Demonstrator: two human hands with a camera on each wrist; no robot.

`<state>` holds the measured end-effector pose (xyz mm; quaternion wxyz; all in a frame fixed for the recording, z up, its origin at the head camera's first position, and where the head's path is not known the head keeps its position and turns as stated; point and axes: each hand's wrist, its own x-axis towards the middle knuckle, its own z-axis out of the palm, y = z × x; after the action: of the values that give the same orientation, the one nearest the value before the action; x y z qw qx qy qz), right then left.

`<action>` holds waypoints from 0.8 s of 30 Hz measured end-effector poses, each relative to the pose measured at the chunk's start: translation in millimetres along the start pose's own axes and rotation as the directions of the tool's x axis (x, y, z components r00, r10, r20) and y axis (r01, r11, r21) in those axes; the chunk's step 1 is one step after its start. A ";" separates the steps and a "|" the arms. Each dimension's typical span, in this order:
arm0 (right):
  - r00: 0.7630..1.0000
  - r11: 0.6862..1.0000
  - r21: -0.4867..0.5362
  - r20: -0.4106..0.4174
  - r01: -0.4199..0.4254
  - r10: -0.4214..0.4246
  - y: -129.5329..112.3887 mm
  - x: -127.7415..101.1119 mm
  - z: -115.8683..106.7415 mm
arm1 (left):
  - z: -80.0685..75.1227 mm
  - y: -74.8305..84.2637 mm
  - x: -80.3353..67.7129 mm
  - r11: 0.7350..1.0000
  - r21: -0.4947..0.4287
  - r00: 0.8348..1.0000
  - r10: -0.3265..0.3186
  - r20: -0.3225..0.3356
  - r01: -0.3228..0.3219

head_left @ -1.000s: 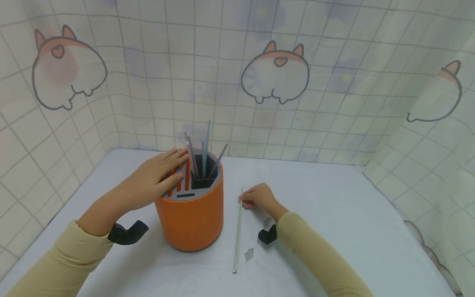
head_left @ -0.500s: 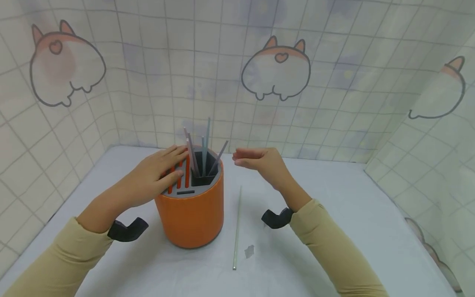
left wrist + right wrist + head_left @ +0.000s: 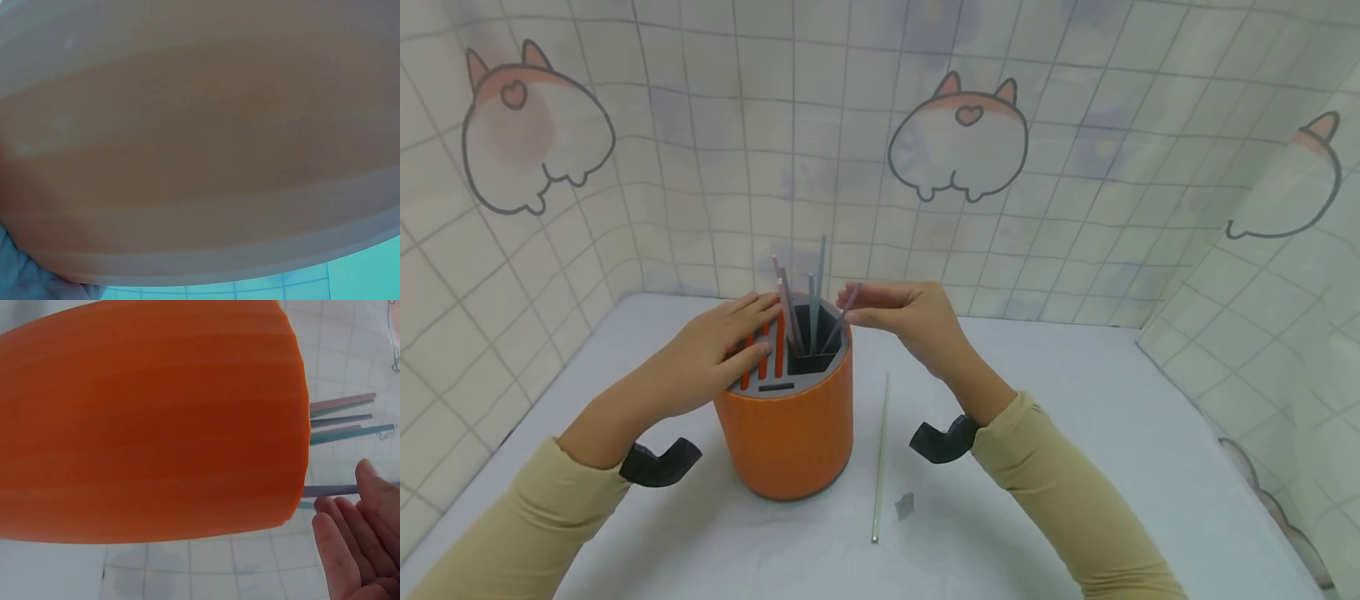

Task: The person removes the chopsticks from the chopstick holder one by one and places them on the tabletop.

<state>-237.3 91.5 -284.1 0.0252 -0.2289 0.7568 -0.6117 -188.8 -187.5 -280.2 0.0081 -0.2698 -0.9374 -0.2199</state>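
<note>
An orange cylindrical holder (image 3: 786,450) with a grey slotted top stands left of centre in the head view. Several thin pastel sticks lean in its dark square opening. Across the left side of the top rests my left hand (image 3: 700,358), its fingers stretched over the slots. My right hand (image 3: 917,321) is at the rim's right side, thumb and fingertips around a leaning purple stick (image 3: 837,327). In the right wrist view the thumb (image 3: 369,472) looks apart from the fingers, with that stick passing between them. A pale green stick (image 3: 881,462) lies on the table.
The white table (image 3: 1060,467) is backed by a tile-patterned curtain (image 3: 1075,208) with animal drawings. A small grey patch (image 3: 905,505) is beside the green stick. Black bands (image 3: 660,462) are on both wrists. The holder's wall (image 3: 206,144) fills most of the left wrist view.
My right hand let go of the green stick, leaving it on the table. It rose and moved left to the purple stick in the holder. My left hand stayed in place.
</note>
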 end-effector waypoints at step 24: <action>0.947 0.926 0.244 -0.216 0.288 -0.237 -58.3 -6.0 -17.9 | -0.6 1.0 -1.0 1.000 -0.007 1.000 0.011 -0.003 -0.011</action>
<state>-219.2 101.6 -226.4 -0.0953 -0.2658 0.6268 -0.7262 -187.5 -187.5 -279.3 0.0097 -0.2747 -0.9352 -0.2234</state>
